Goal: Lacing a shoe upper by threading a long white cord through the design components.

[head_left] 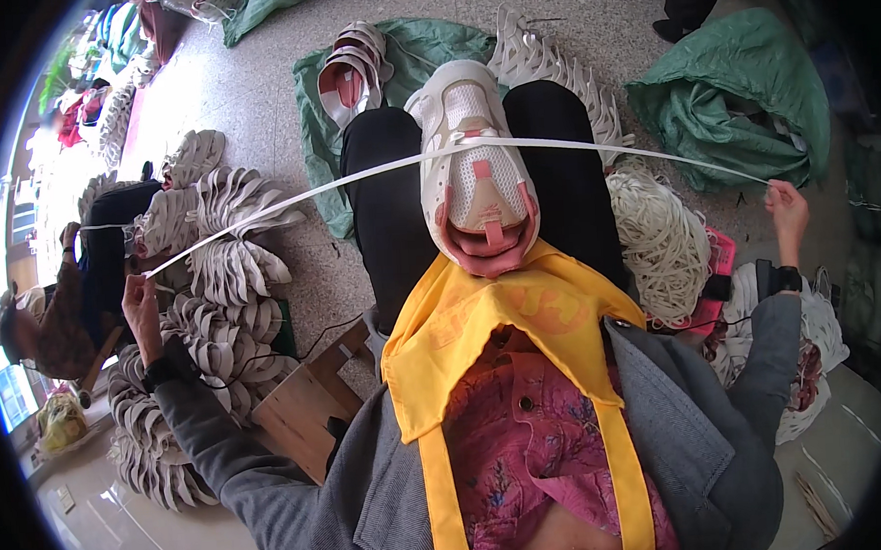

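Lace (553, 142) stretches between two hands, crossing the top of the shoe (468, 180), which lies on the lap (566, 181) with its heel end against the apron (420, 379) and its toe poking past the knees. The left hand (142, 313) is raised well out to the side, thumb and fingertips pinching one end. The right hand (788, 216) is also far out, higher in view, fingers curled onto the other end. Both elbows are bent, arms spread wide.

Past the lap's left edge runs a bare strip of floor (314, 271); beyond it, shoe stacks (229, 265) crowd close to the left hand. By the lap's right edge sits a heap of laces (655, 236), with a pink basket (721, 258) beside it, so room there is tighter. A green sack (737, 95) stands past the right hand. Beyond the knees, a green sheet (435, 39) covers some floor.
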A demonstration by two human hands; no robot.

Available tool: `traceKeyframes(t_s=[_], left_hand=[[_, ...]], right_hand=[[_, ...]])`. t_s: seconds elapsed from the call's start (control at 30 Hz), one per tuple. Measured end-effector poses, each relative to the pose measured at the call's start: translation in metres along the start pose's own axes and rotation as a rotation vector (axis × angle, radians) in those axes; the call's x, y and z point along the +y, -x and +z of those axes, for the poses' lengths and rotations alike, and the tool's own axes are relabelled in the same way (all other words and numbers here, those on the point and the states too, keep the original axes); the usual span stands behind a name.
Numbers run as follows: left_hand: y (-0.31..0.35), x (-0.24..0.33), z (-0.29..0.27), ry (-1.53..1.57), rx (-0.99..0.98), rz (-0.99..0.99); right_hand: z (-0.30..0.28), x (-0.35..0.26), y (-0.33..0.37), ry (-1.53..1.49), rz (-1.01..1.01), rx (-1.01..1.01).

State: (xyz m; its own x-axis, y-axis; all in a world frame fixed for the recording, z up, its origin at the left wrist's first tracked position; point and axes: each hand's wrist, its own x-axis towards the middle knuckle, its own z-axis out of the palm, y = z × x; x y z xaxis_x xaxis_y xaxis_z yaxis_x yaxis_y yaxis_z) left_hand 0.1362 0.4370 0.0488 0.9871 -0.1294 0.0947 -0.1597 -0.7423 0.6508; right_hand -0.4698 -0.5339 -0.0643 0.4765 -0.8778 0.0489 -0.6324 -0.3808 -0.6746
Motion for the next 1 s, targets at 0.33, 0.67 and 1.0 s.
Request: traceKeyframes(t_s=[0.33, 0.67, 1.0], left_hand=[[-0.013, 0.002, -0.013, -0.221, -0.005, 0.068], [-0.053, 0.052, -0.012, -0.492, 0.110, 0.182], [0.065, 0.182, 0.145, 0.015, -0.701, -0.085]], right_hand=[[-0.016, 0.026, -0.028, 0.086, 0.011, 0.045], [0.034, -0.029, -0.060, 0.163, 0.224, -0.341], [0.091, -0.154, 0.032, -0.767, 0.158, -0.590]])
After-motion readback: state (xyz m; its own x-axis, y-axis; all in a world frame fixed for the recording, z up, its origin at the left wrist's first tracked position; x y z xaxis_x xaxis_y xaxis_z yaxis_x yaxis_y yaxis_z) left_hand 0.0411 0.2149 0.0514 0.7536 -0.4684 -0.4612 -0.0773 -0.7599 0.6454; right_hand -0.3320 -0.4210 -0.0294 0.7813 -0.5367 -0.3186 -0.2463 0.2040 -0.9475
